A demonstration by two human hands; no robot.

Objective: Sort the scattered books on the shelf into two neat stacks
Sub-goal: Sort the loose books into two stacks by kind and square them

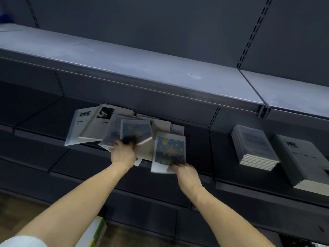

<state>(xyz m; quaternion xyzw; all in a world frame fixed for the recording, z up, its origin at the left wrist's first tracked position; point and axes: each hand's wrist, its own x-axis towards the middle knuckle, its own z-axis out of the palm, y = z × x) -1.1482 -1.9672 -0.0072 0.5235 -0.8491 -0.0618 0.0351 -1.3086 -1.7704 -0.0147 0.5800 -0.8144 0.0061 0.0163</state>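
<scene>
A loose pile of thin books lies on the dark middle shelf (197, 139). Two white-covered books (83, 129) lie fanned at its left. My left hand (123, 152) grips the near edge of a blue-and-yellow painted-cover book (136, 129) on top of the pile. My right hand (183, 171) pinches the lower edge of a second painted-cover book (170, 150), tilted up at the pile's right and blurred by motion. Farther right on the same shelf stand two neat stacks: a grey-blue one (254, 147) and a darker grey one (300, 159).
A grey upper shelf (142, 68) overhangs the pile closely. Slotted uprights (213, 118) divide the shelf bays. Below are more dark shelves, and a white-and-green box (94, 232) sits near the floor by my left arm.
</scene>
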